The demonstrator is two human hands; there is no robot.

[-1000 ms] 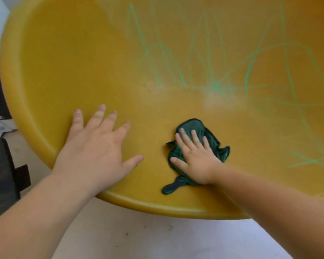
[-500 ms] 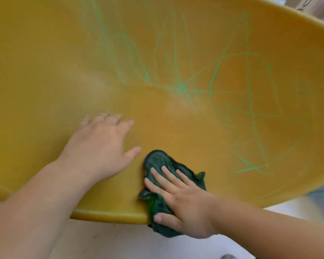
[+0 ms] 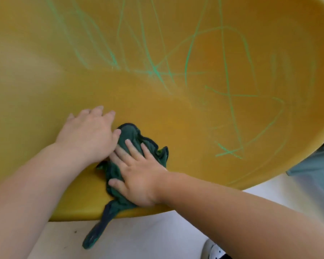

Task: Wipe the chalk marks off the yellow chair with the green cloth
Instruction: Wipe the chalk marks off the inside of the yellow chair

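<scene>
Pressing flat, the right hand [image 3: 138, 176] has its fingers spread wide on the green cloth [image 3: 131, 135], pinning it to the yellow chair [image 3: 176, 113] near the front edge, nothing clenched. The left hand [image 3: 88, 133] lies open just beside it, palm on the seat, thumb touching the cloth. One tail of cloth hangs over the edge below. Green chalk marks [image 3: 155, 69] sprawl beyond the fingertips and off to the right.

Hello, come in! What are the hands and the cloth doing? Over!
Right hand flat on green cloth. Left hand braces yellow chair. Chalk marks remain.
</scene>
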